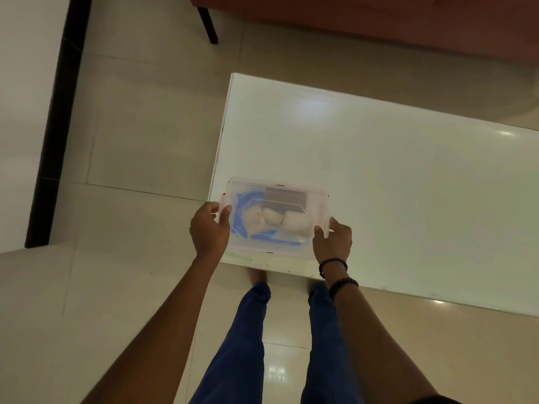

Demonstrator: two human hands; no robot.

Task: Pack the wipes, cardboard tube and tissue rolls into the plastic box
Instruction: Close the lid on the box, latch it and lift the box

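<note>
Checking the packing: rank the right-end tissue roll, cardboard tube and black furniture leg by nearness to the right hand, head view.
1. Tissue roll, at the box's right end, beside the right hand.
2. Cardboard tube, along the box's far side.
3. Black furniture leg, on the floor beyond the table.

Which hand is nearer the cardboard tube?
Right. The right hand grips the plastic box at the end nearer the cardboard tube; the left hand grips the far end.
</note>
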